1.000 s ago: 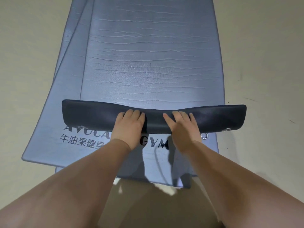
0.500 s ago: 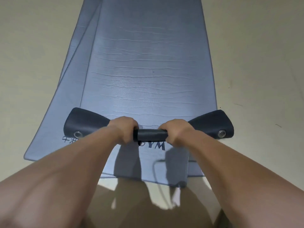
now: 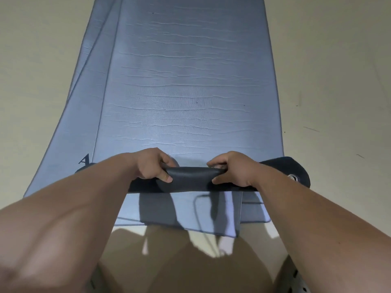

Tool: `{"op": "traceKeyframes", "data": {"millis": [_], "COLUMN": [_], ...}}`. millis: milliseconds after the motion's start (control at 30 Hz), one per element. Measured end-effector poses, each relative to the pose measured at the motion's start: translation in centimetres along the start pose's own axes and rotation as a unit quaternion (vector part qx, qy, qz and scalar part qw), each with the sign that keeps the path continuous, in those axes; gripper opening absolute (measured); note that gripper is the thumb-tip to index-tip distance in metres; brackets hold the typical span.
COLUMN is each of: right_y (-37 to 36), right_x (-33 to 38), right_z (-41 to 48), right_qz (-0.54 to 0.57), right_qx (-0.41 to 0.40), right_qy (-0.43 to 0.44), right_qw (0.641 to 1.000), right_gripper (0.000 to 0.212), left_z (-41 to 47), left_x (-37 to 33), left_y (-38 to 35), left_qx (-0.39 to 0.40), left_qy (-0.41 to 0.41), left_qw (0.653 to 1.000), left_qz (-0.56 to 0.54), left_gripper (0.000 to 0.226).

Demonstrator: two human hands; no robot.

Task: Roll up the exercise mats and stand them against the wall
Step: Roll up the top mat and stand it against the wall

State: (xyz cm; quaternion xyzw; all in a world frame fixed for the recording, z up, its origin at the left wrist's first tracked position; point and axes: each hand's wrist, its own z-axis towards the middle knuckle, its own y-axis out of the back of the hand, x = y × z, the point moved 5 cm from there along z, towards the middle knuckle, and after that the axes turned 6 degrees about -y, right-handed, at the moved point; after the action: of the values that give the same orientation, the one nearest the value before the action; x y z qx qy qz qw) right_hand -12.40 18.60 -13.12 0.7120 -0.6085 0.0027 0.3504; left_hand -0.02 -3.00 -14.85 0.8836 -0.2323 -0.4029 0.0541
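Blue-grey mat (image 3: 190,92) lies flat ahead on open floor (image 3: 338,60), your left hand (image 3: 151,166) and right hand (image 3: 232,169) gripping its dark rolled edge (image 3: 191,176).

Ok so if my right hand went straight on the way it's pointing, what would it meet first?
The right hand, gripping the rolled end, points along the top mat. It would likely meet only that mat's flat, unrolled surface; nothing else lies ahead in view.

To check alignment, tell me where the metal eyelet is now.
Head view, right of centre: the metal eyelet sits on the flared right end of the dark rolled edge, just outside the right hand, at the mat's right border.
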Motion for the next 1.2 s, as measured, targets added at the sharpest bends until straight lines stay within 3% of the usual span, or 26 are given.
{"op": "traceKeyframes", "data": {"millis": [167,267,333,433,467,567,667,733,867,1033,1200], "right_y": [0.4,-0.2,-1.8,-4.3,-4.5,-4.1,-3.2,-3.2,-3.5,-1.5,1.1], "right_x": [1.0,2.6,3.5,3.2,3.0,2.9,2.8,3.1,3.6,4.1,5.4], "right_z": [-0.6,-1.4,-2.1,-1.7,-1.5,-0.6,0.4,0.5,1.0,2.2,2.3], "right_qz": [-0.094,-0.215,-0.284,-0.367,-0.389,-0.407,-0.404,-0.399,-0.395,-0.358,-0.274], "right_qx": [-0.122,-0.253,-0.296,-0.254,-0.254,-0.252,-0.241,-0.241,-0.205,-0.118,-0.028], "right_qy": [0.008,0.045,0.084,0.073,0.071,0.088,0.086,0.088,0.062,0.037,0.036], "right_qw": [0.988,0.942,0.908,0.892,0.883,0.873,0.878,0.880,0.893,0.925,0.961], "right_gripper": [0.041,0.041,0.041,0.090,0.096,0.090,0.091,0.089,0.075,0.085,0.037], "left_z": [1.7,1.9,1.6,1.1,0.8,0.1,0.0,-0.8,-1.7,-2.3,-3.6], "left_x": [0.0,-0.4,-0.7,-1.2,-1.5,-2.2,-2.3,-1.7,-1.0,-1.7,-1.3], "left_y": [1.7,2.3,2.6,2.6,2.5,1.2,-1.4,-2.7,-5.3,-7.3,-9.9], "left_qx": [-0.087,-0.178,-0.221,-0.248,-0.268,-0.328,-0.305,-0.308,-0.261,-0.265,-0.276], "left_qy": [0.016,0.045,0.086,0.119,0.115,0.046,-0.060,-0.104,-0.120,-0.096,-0.037], "left_qw": [0.994,0.975,0.955,0.916,0.902,0.859,0.831,0.822,0.783,0.792,0.824], "left_qz": [0.057,0.126,0.180,0.292,0.319,0.390,0.462,0.468,0.552,0.541,0.494], "left_gripper": [0.031,0.030,0.037,0.051,0.053,0.036,0.026,0.033,0.075,0.089,0.100]}}
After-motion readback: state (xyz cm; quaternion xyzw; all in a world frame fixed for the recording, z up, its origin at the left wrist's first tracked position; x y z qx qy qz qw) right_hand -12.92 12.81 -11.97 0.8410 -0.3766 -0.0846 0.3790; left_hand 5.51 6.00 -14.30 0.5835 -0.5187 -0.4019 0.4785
